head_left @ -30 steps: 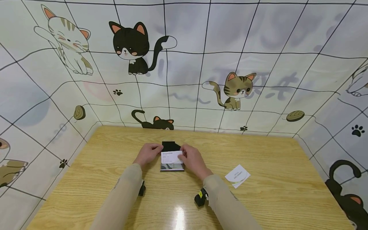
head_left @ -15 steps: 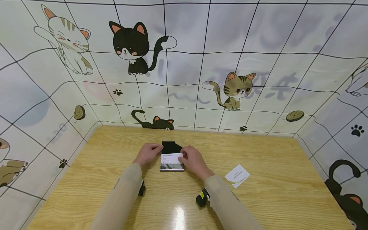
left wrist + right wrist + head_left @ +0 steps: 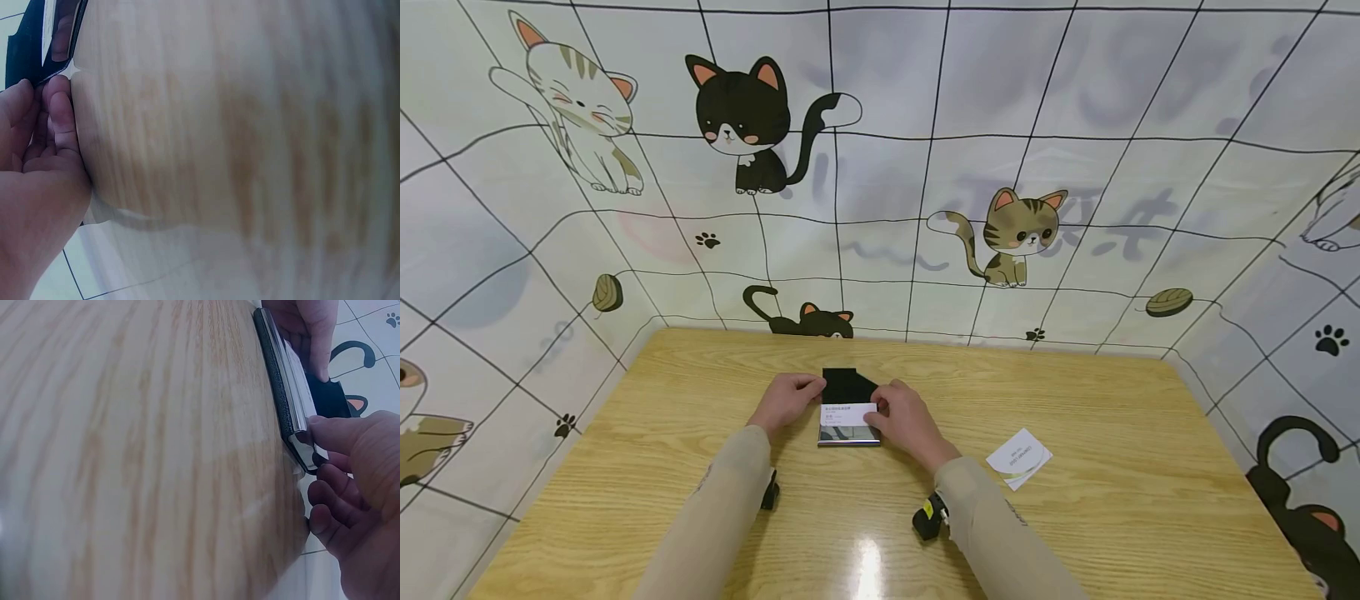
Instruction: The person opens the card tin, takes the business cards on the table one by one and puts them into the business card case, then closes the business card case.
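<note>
A black and silver business card holder point(image 3: 847, 437) lies on the table with its black flap point(image 3: 846, 386) laid open toward the far side. A white business card point(image 3: 844, 415) with printed lines lies partly inside it, its lower part hidden in the silver pocket. My left hand point(image 3: 786, 402) pinches the holder's left edge beside the flap. On the other side, my right hand point(image 3: 907, 422) pinches the card's right end, thumb on top. The right wrist view shows the thumb against the silver edge of the holder point(image 3: 282, 375), with the other fingers curled below.
A second white business card point(image 3: 1019, 459) lies on the wooden table point(image 3: 1120, 500) to the right of my right forearm. A cloth wall point(image 3: 880, 167) with cat drawings rises behind the table and along both sides.
The business card has slid down toward me, deeper into the holder's silver pocket, and more of the black flap shows. My right hand moved slightly with it; my left hand stayed in place.
</note>
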{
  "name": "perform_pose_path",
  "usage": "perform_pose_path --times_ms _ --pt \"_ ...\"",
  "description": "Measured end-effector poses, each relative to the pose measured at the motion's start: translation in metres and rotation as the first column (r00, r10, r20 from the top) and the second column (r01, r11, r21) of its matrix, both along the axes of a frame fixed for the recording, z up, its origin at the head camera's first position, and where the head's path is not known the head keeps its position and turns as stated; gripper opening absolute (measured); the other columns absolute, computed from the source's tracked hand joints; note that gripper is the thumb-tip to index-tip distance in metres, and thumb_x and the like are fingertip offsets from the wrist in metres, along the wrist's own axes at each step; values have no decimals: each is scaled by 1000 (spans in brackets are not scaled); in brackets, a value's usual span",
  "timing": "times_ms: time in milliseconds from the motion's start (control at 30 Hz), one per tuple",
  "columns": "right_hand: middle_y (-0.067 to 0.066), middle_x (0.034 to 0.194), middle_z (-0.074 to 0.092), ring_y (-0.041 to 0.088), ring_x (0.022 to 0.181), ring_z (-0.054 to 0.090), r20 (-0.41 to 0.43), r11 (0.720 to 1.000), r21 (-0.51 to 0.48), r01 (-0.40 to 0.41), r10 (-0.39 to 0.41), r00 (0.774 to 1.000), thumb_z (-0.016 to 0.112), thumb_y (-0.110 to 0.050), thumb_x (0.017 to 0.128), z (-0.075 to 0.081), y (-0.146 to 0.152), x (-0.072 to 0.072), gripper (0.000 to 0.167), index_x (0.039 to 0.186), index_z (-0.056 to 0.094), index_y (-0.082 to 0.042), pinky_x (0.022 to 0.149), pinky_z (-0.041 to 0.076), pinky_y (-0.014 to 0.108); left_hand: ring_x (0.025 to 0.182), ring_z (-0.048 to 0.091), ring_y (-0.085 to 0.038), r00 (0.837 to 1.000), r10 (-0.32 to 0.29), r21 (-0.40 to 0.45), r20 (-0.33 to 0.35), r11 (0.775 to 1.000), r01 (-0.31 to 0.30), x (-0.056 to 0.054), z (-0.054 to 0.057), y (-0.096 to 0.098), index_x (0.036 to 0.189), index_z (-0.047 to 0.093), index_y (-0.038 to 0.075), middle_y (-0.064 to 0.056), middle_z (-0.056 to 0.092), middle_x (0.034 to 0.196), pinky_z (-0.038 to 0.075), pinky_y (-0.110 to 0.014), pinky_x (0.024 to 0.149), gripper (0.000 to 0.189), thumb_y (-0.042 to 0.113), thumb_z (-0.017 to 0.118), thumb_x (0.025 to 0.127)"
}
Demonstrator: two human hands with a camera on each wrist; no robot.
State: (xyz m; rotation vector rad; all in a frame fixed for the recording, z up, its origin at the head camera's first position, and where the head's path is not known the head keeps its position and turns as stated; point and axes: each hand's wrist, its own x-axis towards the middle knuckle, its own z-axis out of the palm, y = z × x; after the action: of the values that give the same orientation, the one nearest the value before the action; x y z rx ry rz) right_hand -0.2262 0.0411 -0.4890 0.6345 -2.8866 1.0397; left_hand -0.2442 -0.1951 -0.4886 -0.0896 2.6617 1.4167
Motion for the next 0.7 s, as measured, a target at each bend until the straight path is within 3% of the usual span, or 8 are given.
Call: perform_pose_path --times_ms 533,700 --pt "6 93 60 17 81 56 -8 998 48 -29 30 1000 78 -17 93 1 2 2 19 106 77 -3 75 52 33 102 66 -24 1000 10 18 5 1000 -10 0 1 1 113 80 7 -3 76 91 47 -45 103 26 26 64 104" --pt "4 91 60 15 79 55 -30 998 34 -51 52 998 72 -14 97 2 5 2 12 100 79 -5 73 52 31 104 67 -24 1000 11 23 11 1000 -11 1 0 1 116 79 6 -4 76 95 47 -47 105 27 26 64 104"
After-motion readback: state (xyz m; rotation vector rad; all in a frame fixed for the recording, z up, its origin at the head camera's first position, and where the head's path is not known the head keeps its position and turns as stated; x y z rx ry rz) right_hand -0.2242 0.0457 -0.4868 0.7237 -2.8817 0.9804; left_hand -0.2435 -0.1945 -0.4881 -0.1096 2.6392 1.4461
